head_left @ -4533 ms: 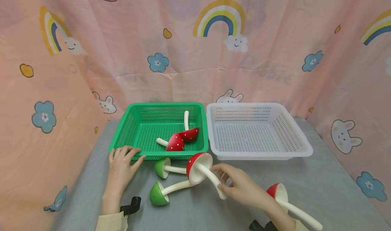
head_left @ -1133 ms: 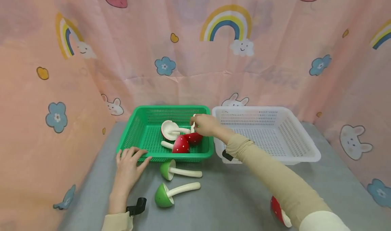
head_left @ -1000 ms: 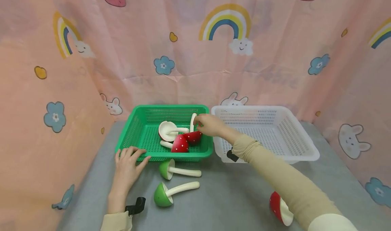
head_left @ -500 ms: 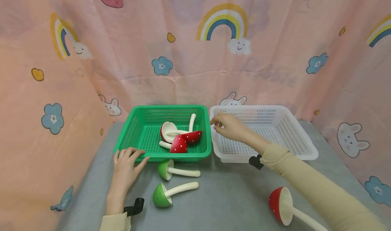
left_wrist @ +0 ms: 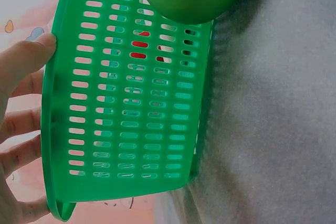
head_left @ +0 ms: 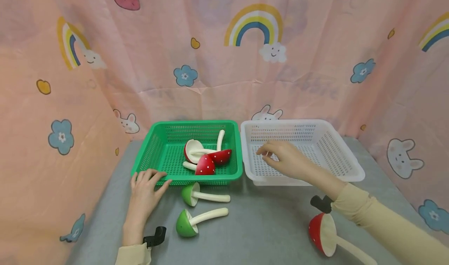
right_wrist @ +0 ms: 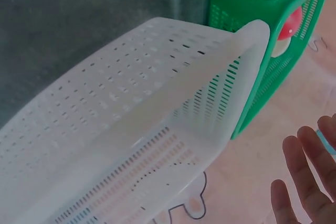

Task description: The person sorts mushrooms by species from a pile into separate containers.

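Observation:
My left hand holds the near left rim of the green basket; in the left wrist view, its thumb and fingers meet that rim. Inside lie three toy mushrooms with white-spotted red caps: one in front, one at the right with its stem leaning up the back wall, and one behind showing its white underside. My right hand hovers over the white basket, fingers loosely bent, nothing held. The right wrist view has its spread fingers beyond the basket.
Two green-capped mushrooms, one close to the green basket and one nearer me, lie on the grey cloth. Another red mushroom lies front right, near my right sleeve. A pink patterned curtain hangs behind.
The red mushroom once in my right hand now lies in the green basket. That hand has since drawn back rightward and toward me, over the white basket. My left hand stays on the rim.

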`<state>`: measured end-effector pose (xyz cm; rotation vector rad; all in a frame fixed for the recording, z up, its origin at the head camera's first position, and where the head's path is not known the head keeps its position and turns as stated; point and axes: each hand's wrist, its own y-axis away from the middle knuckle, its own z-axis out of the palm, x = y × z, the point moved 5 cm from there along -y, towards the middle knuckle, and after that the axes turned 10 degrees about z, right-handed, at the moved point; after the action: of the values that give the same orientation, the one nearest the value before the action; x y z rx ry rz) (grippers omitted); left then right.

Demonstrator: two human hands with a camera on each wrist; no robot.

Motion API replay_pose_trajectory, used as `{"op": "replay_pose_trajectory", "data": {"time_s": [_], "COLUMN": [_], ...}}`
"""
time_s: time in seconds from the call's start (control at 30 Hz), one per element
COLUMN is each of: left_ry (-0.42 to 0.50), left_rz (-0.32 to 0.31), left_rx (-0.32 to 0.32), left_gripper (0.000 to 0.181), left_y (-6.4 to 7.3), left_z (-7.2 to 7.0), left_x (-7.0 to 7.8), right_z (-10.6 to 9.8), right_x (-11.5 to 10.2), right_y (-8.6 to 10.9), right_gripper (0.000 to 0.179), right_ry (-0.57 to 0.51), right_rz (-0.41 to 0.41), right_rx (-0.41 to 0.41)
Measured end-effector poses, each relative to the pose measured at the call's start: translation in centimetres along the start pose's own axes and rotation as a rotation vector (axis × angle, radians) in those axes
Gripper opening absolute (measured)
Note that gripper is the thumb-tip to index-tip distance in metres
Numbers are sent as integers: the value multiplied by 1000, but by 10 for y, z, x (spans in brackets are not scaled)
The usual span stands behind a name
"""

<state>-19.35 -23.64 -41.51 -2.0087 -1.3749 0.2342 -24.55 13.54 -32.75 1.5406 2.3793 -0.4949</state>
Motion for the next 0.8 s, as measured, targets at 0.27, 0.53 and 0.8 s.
{"op": "replay_pose_trajectory", "data": {"time_s": [0.27,0.53,0.8], "left_ry": [4,8,-4], "left_rz": [-6,-5,-5], "left_rx": [-10,0,6], "left_gripper": [26,26,26], "left_y": [-1,1,0], "left_z": [4,5,2], "left_x": [2,1,0], "right_z": [-4,-10,-13], "right_x": [13,21,30], "right_y": [40,79,113], "right_gripper": [23,25,29], "right_ry": [-33,58,65], "right_rz": [37,0,99], "right_rx": [12,76,72]}}
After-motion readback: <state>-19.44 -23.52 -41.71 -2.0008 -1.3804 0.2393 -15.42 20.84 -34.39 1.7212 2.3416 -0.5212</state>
